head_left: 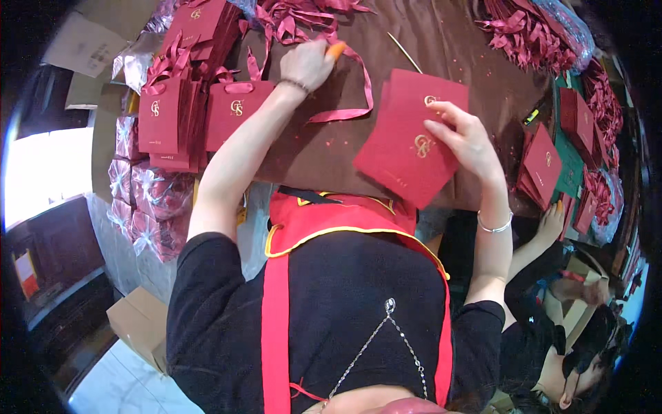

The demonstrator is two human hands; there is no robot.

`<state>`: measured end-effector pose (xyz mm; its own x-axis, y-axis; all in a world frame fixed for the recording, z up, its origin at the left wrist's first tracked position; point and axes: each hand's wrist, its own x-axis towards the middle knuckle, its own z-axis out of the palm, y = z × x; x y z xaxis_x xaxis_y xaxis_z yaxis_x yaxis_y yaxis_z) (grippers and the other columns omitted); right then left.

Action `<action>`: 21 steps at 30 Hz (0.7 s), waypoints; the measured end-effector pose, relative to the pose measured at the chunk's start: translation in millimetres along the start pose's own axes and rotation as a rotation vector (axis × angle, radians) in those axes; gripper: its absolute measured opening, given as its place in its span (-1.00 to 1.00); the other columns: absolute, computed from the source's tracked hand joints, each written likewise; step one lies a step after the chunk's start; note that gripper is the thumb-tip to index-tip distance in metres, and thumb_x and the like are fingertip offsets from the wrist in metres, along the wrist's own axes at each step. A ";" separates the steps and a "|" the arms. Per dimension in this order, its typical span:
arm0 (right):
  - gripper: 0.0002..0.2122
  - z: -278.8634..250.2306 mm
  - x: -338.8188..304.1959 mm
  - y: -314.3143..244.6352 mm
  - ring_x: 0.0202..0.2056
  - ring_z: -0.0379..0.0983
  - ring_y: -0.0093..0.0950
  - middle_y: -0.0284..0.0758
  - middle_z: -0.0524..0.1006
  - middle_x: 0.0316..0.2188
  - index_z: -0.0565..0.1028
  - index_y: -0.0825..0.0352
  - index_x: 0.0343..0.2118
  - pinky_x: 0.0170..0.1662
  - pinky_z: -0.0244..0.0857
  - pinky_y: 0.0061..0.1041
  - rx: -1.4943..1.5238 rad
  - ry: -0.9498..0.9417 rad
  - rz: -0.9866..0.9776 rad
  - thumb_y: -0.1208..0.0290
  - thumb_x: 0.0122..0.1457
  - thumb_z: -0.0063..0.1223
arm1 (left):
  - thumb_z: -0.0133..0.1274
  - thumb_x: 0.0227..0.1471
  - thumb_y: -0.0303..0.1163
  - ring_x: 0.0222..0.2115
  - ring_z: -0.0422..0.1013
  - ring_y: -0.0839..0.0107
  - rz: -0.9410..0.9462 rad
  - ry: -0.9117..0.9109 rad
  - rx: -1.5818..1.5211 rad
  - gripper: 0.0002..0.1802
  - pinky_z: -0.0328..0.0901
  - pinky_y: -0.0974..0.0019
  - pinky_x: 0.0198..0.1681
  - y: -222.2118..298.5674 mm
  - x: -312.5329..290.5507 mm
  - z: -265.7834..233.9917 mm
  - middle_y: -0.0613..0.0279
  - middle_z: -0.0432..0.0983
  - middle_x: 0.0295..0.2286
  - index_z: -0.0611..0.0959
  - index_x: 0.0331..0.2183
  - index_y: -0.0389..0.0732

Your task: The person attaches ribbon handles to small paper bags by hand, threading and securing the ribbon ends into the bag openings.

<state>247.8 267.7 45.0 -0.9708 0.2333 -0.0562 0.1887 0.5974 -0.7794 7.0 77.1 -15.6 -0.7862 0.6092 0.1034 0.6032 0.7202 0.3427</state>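
My left hand (307,67) is closed at the far side of the table, an orange cover on one finger. A dark red ribbon (367,90) runs from its fingertips and curves back toward me; the pinch itself is partly hidden. My right hand (469,141) rests over flat dark red paper bags (396,141) with gold lettering, its fingers bent and apart. The bags overlap at different angles near the table's front edge. A thin pale stick (404,52) lies just beyond them.
Ribbon-handled red bags (162,121) stand at the left, beside wrapped bundles (162,193). Loose ribbons (293,24) lie at the back, more ribbon bunches (531,38) at the far right. A co-worker's hand (552,222) is by bags (541,165) at right. Brown cloth (289,155) covers the table.
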 end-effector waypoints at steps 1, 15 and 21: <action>-0.70 2.1 -2.1 -7.1 -0.44 0.40 -0.48 -0.18 0.48 -0.50 0.44 0.32 -0.16 -0.32 0.29 -0.50 0.021 -0.032 0.023 0.32 0.05 0.11 | -0.22 0.02 0.20 -0.40 0.47 -0.02 -0.069 0.018 0.042 -0.36 0.33 0.03 -0.37 2.9 16.3 6.8 -0.08 0.53 -0.46 0.61 -0.41 -0.22; -0.76 12.3 -40.7 -2.4 -0.33 0.30 -0.73 -0.48 0.43 -0.38 0.39 0.44 -0.13 -0.23 0.21 -0.72 0.373 -0.195 0.260 0.45 0.16 -0.02 | 0.21 -0.20 -0.25 -0.50 0.47 0.24 0.093 -0.099 -0.317 -0.70 0.31 0.25 -0.43 -5.8 4.9 -24.3 0.10 0.50 -0.57 0.50 -0.50 -0.24; -0.72 23.5 -48.5 -3.3 -0.37 0.35 -0.64 -0.34 0.49 -0.44 0.41 0.43 -0.15 -0.26 0.26 -0.60 0.366 -0.161 0.235 0.38 0.12 0.01 | 0.04 0.00 -0.46 -0.38 0.45 0.56 0.333 -0.365 -0.610 -0.77 0.33 0.47 -0.31 46.7 -55.7 -47.9 0.20 0.55 -0.41 0.56 -0.22 -0.24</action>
<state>290.8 236.4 35.7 -0.9241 0.1903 -0.3314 0.3697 0.2255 -0.9014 72.6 60.9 39.4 -0.4189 0.9079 0.0134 0.5360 0.2353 0.8107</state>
